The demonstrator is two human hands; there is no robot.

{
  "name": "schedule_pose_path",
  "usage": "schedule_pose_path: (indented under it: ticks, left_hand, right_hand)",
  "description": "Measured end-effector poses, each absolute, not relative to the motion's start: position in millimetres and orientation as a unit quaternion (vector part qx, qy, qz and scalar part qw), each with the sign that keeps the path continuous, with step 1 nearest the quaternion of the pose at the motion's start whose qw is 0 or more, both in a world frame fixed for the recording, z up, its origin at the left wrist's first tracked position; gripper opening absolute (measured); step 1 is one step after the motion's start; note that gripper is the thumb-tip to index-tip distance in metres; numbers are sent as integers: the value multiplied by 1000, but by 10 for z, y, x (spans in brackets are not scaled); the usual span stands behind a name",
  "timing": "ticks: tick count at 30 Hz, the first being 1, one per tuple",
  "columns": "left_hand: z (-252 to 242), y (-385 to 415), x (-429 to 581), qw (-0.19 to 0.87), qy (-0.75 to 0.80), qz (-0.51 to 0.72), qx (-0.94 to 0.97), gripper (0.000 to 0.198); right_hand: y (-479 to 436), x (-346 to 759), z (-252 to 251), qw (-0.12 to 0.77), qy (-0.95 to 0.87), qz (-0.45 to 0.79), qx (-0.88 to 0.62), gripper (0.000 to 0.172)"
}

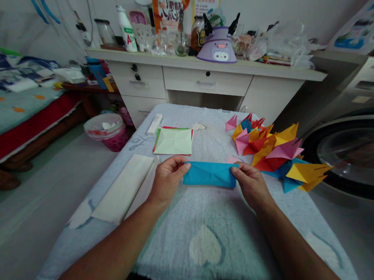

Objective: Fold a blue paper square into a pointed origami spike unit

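Both hands are on the blue paper (209, 174), folded into a long strip and held just above the towel (192, 216) that covers the table. The left hand (166, 180) pinches the strip's left end, thumb on top near the edge, fingers curled under and closed on it. The right hand (251, 185) has the right end, thumb and forefinger nipped tight on the corner, the other fingers tucked below. The strip sits level between them, tilted only slightly, with creases showing across its face. Just right of it, touching or nearly touching the right hand, lies the pile (269, 151) of folded pointed pieces in pink, yellow, orange, red and blue, spreading toward the table's right edge. Beyond the strip, near the middle of the table, a stack (174, 141) of flat square sheets, pale green on top with red and other colours peeking out at the edges. Left of the stack, scissors (141, 141) lie on the towel, and a small white box (154, 124) sits at the far left edge. A long folded white cloth (126, 187) lies along the left side, just beside the left hand. A desk (208, 76) stands behind the table, cluttered with bottles and bags.
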State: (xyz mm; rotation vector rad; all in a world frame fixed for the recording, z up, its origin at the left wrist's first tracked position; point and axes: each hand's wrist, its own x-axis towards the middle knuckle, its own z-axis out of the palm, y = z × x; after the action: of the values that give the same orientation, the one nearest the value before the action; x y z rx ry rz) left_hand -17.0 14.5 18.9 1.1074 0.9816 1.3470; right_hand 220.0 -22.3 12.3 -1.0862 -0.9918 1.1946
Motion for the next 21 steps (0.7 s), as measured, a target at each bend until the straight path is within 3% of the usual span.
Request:
schedule_pose_path:
  ticks: [12,21]
  left_hand:
    - [178,145,-172,488,438,543,525,16]
    - [113,187,-118,279,519,388,709,7]
  right_hand:
    - [-203,2195,135,565,-448,465,-513,34]
    - [-161,2184,54,427,-602,167,-654,28]
